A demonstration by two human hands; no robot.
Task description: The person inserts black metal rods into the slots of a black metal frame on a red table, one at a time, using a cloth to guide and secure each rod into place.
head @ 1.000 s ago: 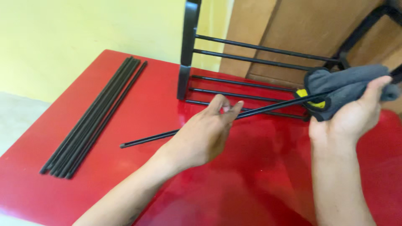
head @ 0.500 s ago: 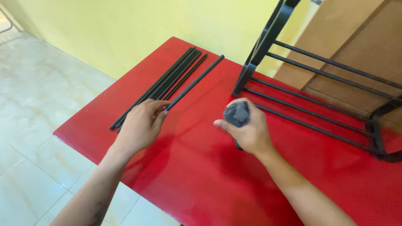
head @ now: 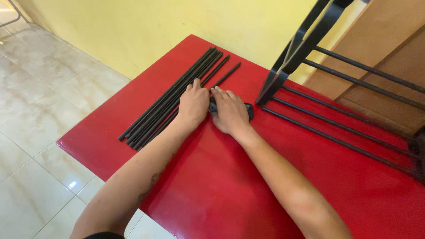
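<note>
Black rods [head: 170, 99] lie side by side in a tight bundle on the red table [head: 248, 177], running slantwise from near its left edge up toward the far edge by the yellow wall [head: 177, 26]. One rod [head: 226, 74] at the right of the bundle lies slightly apart from the others, its far end pointing toward the far edge. The left hand [head: 193, 102] rests palm down on the right side of the bundle, about halfway along it; its fingers [head: 195, 86] lie flat and close together over the rods, pressing on top rather than curled around any of them. Just to its right, touching it at the fingertips, the right hand [head: 229, 113] lies palm down on the table, its fingers [head: 223, 95] stretched forward and slightly spread, with the tips meeting the lone rod at the bundle's right side. Under this palm sits a dark cloth [head: 249, 109], mostly covered, a fold of it showing at the hand's right side. Farther right, a black metal rack [head: 336, 115] stands on the table near the far right corner, its upright end frame tilted and its thin rails running toward the right edge. Left of the table lies a pale tiled floor [head: 40, 110].
</note>
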